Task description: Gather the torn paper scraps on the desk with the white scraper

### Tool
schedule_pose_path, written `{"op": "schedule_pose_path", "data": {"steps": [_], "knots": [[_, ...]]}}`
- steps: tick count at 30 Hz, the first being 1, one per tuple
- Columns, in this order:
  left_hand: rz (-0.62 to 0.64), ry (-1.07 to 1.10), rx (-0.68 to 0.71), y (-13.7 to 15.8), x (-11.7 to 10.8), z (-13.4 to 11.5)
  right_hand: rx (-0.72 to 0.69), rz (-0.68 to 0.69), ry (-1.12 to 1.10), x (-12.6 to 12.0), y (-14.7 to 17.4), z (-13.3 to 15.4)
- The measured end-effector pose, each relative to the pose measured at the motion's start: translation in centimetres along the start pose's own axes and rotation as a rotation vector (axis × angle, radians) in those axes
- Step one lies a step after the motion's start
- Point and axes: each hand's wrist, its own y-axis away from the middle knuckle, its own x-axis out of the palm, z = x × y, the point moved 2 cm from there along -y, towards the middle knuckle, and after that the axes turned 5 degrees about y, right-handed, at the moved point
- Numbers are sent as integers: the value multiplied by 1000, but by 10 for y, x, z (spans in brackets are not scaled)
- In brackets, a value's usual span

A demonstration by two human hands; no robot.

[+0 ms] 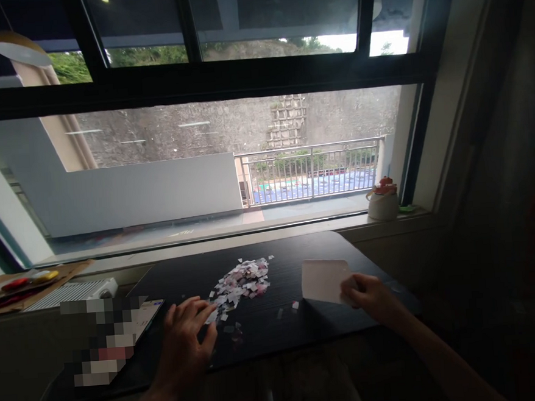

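Note:
A loose heap of small cut paper scraps (243, 281), white with some pinkish ones, lies on the dark table (163, 275). My left hand (189, 328) is at the heap's near left edge, its fingers stretched out and spread. The fingertips reach the nearest scraps; whether they press on them I cannot tell. On the right, my right hand (366, 297) pinches the lower right corner of a white card (323, 280) with rounded corners. The card is tilted up, with its lower edge close to the tabletop. A few stray scraps lie between the heap and the card.
A blurred-out flat item (117, 342) rests at the table's left end. Behind it are a white ribbed heater-like box (75, 292) and a brown board (39, 280) bearing coloured pieces. On the windowsill (356, 225) stands a white container (383, 201) with a red top.

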Motion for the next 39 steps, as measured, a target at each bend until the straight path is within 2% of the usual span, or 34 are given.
{"op": "schedule_pose_path", "data": {"steps": [2, 6, 9, 13, 18, 21, 26, 30, 35, 39], "knots": [[91, 70, 36, -13, 4, -28, 15, -17, -51, -2, 1, -1], [317, 220, 151, -35, 21, -90, 9, 68, -135, 5, 5, 5], [459, 261, 164, -41, 37, -116, 27, 65, -114, 10, 5, 8], [557, 271, 155, -41, 54, -122, 57, 70, -93, 5, 5, 6], [533, 216, 145, -39, 53, -118, 79, 80, -108, -11, 11, -4], [498, 195, 129, -41, 46, -114, 87, 111, -198, -16, 15, -12], [367, 209, 155, -43, 31, -89, 111, 87, -305, -20, 13, -23], [240, 150, 100, -32, 15, -39, 144, 160, -312, -20, 13, -27], [89, 96, -110, -5, -5, 32, 208, 262, -302, -13, 20, -24], [-3, 73, -157, 19, -11, 67, 217, 298, -326, -9, 22, -19]]}}
